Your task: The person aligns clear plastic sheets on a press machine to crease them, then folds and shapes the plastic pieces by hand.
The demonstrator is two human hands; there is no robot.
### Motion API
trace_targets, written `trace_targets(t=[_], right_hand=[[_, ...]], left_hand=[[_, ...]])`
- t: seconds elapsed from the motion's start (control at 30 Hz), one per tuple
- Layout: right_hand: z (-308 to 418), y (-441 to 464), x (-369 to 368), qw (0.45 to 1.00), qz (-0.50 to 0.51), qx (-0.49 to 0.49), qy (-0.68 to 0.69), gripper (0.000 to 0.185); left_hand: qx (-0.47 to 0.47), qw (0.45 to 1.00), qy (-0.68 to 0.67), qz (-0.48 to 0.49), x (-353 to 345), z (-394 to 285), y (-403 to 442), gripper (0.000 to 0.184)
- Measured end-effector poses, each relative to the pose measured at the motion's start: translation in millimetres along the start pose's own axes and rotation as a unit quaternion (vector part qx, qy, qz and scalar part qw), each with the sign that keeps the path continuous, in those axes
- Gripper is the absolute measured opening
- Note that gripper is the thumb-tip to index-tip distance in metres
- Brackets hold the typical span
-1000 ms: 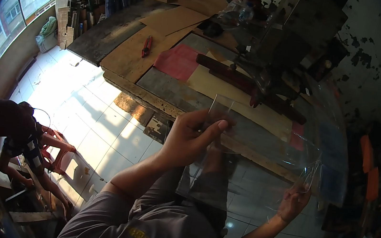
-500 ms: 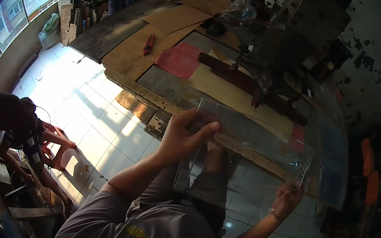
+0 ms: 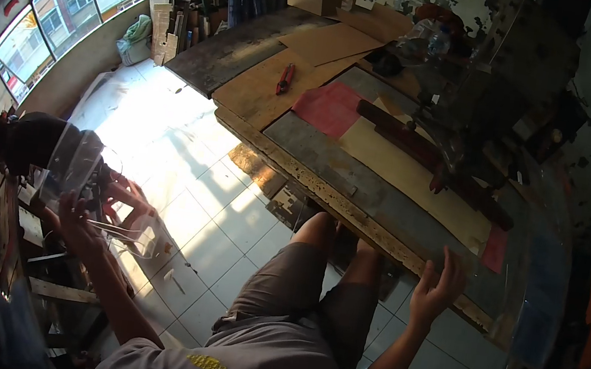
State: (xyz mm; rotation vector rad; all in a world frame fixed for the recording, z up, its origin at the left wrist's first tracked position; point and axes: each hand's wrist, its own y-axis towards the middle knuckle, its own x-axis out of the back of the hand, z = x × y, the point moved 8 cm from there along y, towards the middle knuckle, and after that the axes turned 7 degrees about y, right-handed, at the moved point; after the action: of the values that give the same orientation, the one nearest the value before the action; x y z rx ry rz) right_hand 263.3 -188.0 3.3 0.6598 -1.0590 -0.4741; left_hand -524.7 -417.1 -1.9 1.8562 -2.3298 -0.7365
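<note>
Out at the far left, my left hand (image 3: 80,231) grips a clear plastic sheet (image 3: 74,163), which stands up from the fingers and partly overlaps a person beyond it. My right hand (image 3: 439,285) is raised by the front edge of the workbench (image 3: 371,232), its fingers apart and nothing held. On the bench lie a pale yellow strip (image 3: 401,176) with pink pieces (image 3: 328,107) at its ends, under a dark red bar (image 3: 420,145) of the machine.
A red cutter (image 3: 285,78) lies on brown board near cardboard (image 3: 329,43). The dark machine (image 3: 503,77) stands at the back right. Another person (image 3: 28,142) is at the left, by a red stool (image 3: 135,212). Clear and bluish sheets (image 3: 542,292) hang at the bench's right end.
My left hand has swung far left with the clear sheet. My right hand has let go of the sheet and opened. The view has turned left, and the bench shows further right.
</note>
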Motion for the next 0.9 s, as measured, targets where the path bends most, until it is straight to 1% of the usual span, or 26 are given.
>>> trace_targets(t=[0.07,0.1,0.13,0.17,0.23,0.27,0.33,0.37,0.4,0.43,0.47,0.5,0.57,0.6,0.63,0.67,0.7,0.73,0.77,0.8,0.83,0.87,0.9], right_hand=[[1.6,-1.5,-2.8,1.000,0.017,-0.006,-0.008,0.038],[1.9,-2.9,-2.7,1.000,0.025,-0.010,-0.014,0.037],[2.1,-3.2,-2.6,1.000,0.028,-0.007,-0.001,0.037],[2.0,-3.2,-2.2,0.999,0.031,-0.003,0.013,0.036],[3.1,-3.3,-1.3,0.999,0.035,0.005,0.030,0.036],[4.3,-4.5,-0.4,0.999,0.037,0.008,0.034,0.035],[5.3,-6.0,-0.8,0.998,0.042,0.012,0.034,0.035],[4.9,-6.9,-1.3,0.998,0.045,0.011,0.029,0.034],[4.7,-7.2,-1.3,0.999,0.048,0.011,0.023,0.034],[5.3,-7.6,-0.6,0.999,0.048,0.011,0.022,0.033],[5.8,-7.8,-0.2,0.999,0.049,0.010,0.021,0.033],[6.4,-7.5,-0.1,0.999,0.049,0.010,0.020,0.032],[7.5,-6.9,-0.1,0.998,0.053,0.011,0.023,0.032],[6.9,-7.1,0.4,0.998,0.055,0.010,0.021,0.032],[6.4,-6.7,-0.6,0.997,0.065,0.005,0.037,0.033],[5.8,-6.0,-1.1,0.996,0.074,-0.003,0.050,0.033],[3.9,-5.4,1.4,0.995,0.081,-0.016,0.057,0.033],[7.1,-3.2,4.9,0.993,0.102,-0.013,0.059,0.033],[11.1,1.6,9.5,0.991,0.123,-0.014,0.058,0.033],[9.2,8.2,14.1,0.988,0.139,-0.017,0.059,0.033],[-0.5,13.8,20.4,0.987,0.146,-0.032,0.061,0.033],[-11.7,20.7,26.3,0.985,0.154,-0.045,0.065,0.032],[-24.1,30.7,30.7,0.983,0.162,-0.054,0.071,0.032]], left_hand=[[-0.142,0.982,0.057,-0.110,93.4,-45.5,37.7,0.034],[-0.255,0.891,0.344,-0.151,117.0,-93.4,41.0,0.042],[-0.340,0.707,0.594,-0.178,127.7,-122.9,40.8,0.050],[-0.142,0.691,0.668,-0.236,215.4,-97.8,91.6,0.059],[0.029,0.637,0.708,-0.304,302.1,-75.1,136.2,0.074],[-0.005,0.629,0.706,-0.325,308.3,-77.2,139.6,0.079],[-0.035,0.750,0.554,-0.359,309.1,-70.7,129.5,0.082],[-0.055,0.804,0.463,-0.368,302.1,-62.4,123.0,0.080],[-0.049,0.867,0.350,-0.352,262.3,-59.2,101.0,0.078],[-0.022,0.922,0.207,-0.327,214.7,-54.8,73.9,0.077],[0.020,0.951,0.082,-0.297,163.8,-47.6,47.9,0.076],[0.065,0.962,-0.011,-0.265,107.0,-45.4,18.8,0.075],[0.096,0.982,-0.011,-0.164,75.9,41.0,18.9,0.072],[0.138,0.985,-0.009,-0.107,29.0,62.7,-7.4,0.064],[0.134,0.989,-0.067,0.008,-21.5,81.0,-45.0,0.057],[0.099,0.991,-0.068,0.057,-56.7,133.3,-67.4,0.054],[0.121,0.978,0.015,0.172,-128.5,111.0,-123.7,0.050],[0.077,0.959,0.061,0.266,-187.1,86.3,-172.9,0.045],[-0.006,0.945,0.112,0.308,-233.8,62.3,-216.6,0.041],[-0.135,0.910,0.188,0.345,-274.0,27.7,-254.5,0.039],[-0.277,0.878,0.162,0.355,-302.5,2.9,-289.5,0.039],[-0.381,0.827,0.180,0.372,-326.1,-16.8,-317.5,0.040],[-0.411,0.815,0.160,0.376,-346.3,-23.2,-337.3,0.043]])
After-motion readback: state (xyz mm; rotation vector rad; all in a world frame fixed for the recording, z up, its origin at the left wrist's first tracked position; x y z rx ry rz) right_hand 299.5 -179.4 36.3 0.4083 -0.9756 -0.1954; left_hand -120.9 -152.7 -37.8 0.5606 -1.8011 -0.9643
